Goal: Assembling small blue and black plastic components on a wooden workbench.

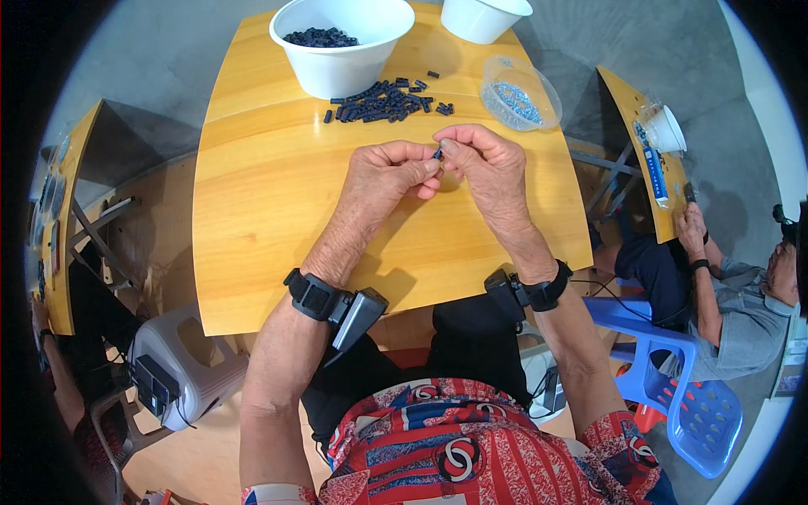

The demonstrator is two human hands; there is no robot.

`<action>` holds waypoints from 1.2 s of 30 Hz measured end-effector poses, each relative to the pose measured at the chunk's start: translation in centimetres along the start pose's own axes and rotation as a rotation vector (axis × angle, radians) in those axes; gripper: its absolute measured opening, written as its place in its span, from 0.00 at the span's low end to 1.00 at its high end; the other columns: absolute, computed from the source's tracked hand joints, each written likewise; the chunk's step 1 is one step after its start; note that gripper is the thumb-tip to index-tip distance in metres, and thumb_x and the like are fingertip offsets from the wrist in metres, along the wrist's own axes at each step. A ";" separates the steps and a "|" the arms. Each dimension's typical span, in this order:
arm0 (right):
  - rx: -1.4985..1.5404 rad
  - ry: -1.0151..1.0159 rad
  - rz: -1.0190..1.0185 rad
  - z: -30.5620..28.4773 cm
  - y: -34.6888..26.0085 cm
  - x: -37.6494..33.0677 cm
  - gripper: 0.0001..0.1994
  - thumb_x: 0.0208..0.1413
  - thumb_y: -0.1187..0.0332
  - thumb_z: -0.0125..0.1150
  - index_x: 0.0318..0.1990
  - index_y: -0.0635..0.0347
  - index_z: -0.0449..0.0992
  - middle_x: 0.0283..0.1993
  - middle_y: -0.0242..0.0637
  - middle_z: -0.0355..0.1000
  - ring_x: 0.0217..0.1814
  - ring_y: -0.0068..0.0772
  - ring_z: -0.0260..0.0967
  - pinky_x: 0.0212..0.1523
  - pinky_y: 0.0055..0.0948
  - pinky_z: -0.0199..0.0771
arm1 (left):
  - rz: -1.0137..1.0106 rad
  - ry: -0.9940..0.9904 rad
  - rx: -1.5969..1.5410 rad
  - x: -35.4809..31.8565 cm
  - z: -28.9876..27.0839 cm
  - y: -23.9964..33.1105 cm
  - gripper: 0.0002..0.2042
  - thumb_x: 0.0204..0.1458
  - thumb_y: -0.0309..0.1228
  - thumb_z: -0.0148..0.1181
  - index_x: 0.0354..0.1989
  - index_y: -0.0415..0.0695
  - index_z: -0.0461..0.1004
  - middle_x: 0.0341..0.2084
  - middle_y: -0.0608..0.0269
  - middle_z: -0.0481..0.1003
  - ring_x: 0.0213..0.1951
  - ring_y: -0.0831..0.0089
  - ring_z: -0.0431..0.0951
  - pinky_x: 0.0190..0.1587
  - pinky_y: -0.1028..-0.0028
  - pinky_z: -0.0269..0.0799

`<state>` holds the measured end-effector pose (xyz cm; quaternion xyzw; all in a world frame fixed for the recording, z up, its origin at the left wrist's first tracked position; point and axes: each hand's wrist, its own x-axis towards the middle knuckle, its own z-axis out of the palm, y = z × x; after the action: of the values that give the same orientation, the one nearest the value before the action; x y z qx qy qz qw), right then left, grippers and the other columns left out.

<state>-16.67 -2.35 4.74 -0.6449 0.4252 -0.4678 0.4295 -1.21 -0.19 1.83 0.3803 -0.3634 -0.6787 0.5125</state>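
In front of the large white tub, the left hand and right hand, fingertip grips closed, pinch a tiny blue-black piece, mostly hidden.

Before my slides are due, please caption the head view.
Left hand and right hand hold a small dark piece over a yellow table.

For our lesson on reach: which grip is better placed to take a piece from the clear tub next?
Probably the right grip: it is nearer the clear tub, while the left grip would likely have to reach across it. Both are occupied at a small dark piece, though.
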 end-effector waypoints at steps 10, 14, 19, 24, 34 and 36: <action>-0.012 -0.009 0.013 -0.1 0.1 -0.1 0.05 0.52 0.76 0.59 0.35 0.67 0.77 0.29 0.32 0.74 0.27 0.17 0.69 0.30 0.17 0.71 | -0.016 -0.001 0.009 -0.1 0.0 0.0 0.07 0.52 0.25 0.59 0.38 0.37 0.76 0.29 0.60 0.78 0.28 0.78 0.77 0.33 0.80 0.76; -0.030 -0.006 -0.004 -0.1 0.0 -0.2 0.04 0.52 0.76 0.59 0.35 0.67 0.77 0.30 0.33 0.75 0.29 0.18 0.70 0.31 0.17 0.71 | -0.032 -0.001 -0.022 -0.1 0.0 0.1 0.07 0.52 0.25 0.59 0.38 0.37 0.76 0.28 0.60 0.78 0.28 0.78 0.77 0.33 0.80 0.75; -0.231 0.018 -0.153 0.1 0.8 -0.1 0.04 0.51 0.76 0.60 0.33 0.67 0.77 0.30 0.36 0.75 0.31 0.22 0.72 0.32 0.20 0.71 | 0.003 0.002 0.000 0.0 -0.1 -0.2 0.06 0.52 0.24 0.58 0.37 0.37 0.76 0.28 0.61 0.78 0.28 0.79 0.77 0.32 0.81 0.75; -0.240 0.030 -0.112 0.1 0.7 -0.2 0.04 0.51 0.76 0.59 0.33 0.67 0.77 0.30 0.37 0.75 0.30 0.22 0.71 0.32 0.21 0.71 | -0.012 0.015 -0.002 0.1 0.1 -0.1 0.06 0.52 0.24 0.58 0.37 0.37 0.76 0.28 0.60 0.78 0.28 0.79 0.77 0.32 0.81 0.75; -0.125 -0.019 -0.101 -0.1 0.2 -0.3 0.06 0.54 0.75 0.57 0.37 0.67 0.77 0.32 0.35 0.75 0.26 0.18 0.68 0.28 0.17 0.70 | -0.039 0.012 -0.055 0.3 -0.3 -0.3 0.07 0.53 0.25 0.58 0.38 0.37 0.76 0.28 0.59 0.78 0.28 0.78 0.77 0.33 0.81 0.75; -0.108 -0.016 -0.078 -0.1 0.2 -0.3 0.06 0.54 0.75 0.57 0.38 0.67 0.77 0.31 0.34 0.74 0.26 0.18 0.68 0.28 0.17 0.70 | -0.046 0.009 -0.050 0.2 -0.3 -0.3 0.07 0.53 0.25 0.58 0.38 0.37 0.76 0.28 0.59 0.78 0.29 0.78 0.77 0.33 0.81 0.75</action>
<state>-16.89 -2.14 4.52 -0.6871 0.4208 -0.4553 0.3789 -1.10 -0.40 1.41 0.3787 -0.3350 -0.6975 0.5078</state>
